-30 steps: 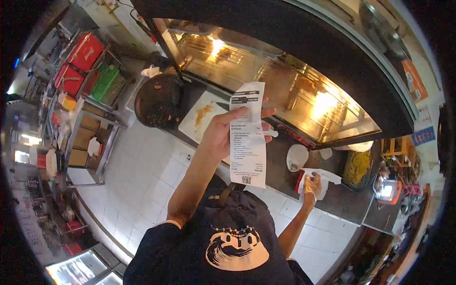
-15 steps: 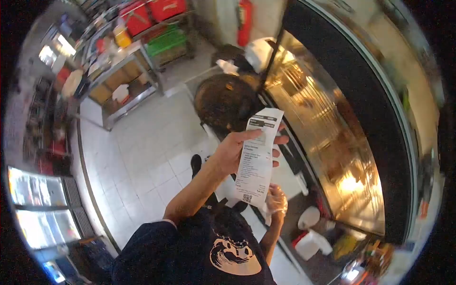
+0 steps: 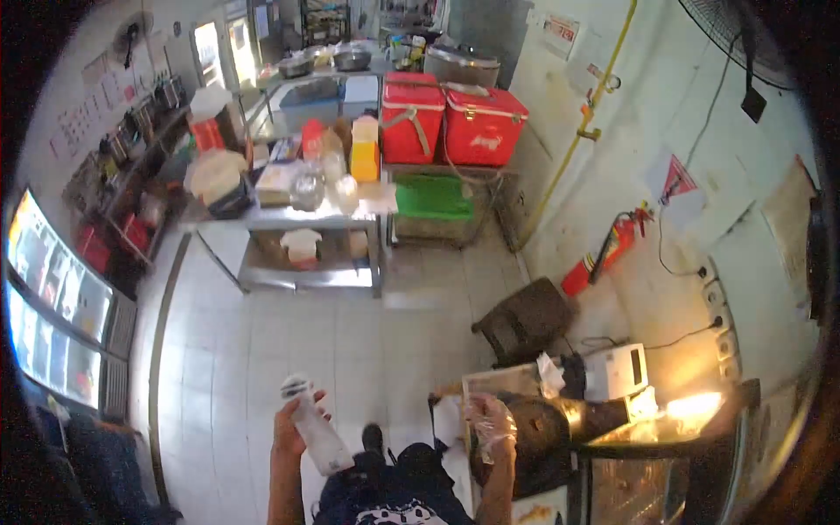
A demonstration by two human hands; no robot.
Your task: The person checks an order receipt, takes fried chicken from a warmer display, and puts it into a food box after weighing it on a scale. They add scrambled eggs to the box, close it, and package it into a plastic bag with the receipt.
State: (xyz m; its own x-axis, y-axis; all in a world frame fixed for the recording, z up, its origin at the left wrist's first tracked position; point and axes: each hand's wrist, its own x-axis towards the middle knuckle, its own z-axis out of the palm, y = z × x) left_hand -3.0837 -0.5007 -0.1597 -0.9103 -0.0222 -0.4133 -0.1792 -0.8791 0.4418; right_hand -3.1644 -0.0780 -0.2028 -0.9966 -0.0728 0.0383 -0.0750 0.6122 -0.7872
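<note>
A long white printed receipt (image 3: 322, 437) is pinched in my left hand (image 3: 289, 430), low in the view over the tiled floor. It slants down to the right, and its print is blurred. My right hand (image 3: 492, 427) wears a clear plastic glove. Its fingers are loosely bent and a little apart, with nothing visible in them. That hand is over the left side of a dark round pan (image 3: 534, 442) on the counter; whether it touches the pan, I cannot tell.
Ahead stands a metal table (image 3: 350, 213) crowded with containers and a yellow carton (image 3: 365, 157). Behind it are red cooler boxes (image 3: 486, 129) and a green crate (image 3: 433, 198). A fire extinguisher (image 3: 599, 259) hangs at right above a dark bin (image 3: 525, 319). Lit fridges (image 3: 57, 302) line the left.
The view has swung up and left from the counter to the wider kitchen. My left hand, still with the receipt, has moved away from the counter, lower and left. My hands are farther apart.
</note>
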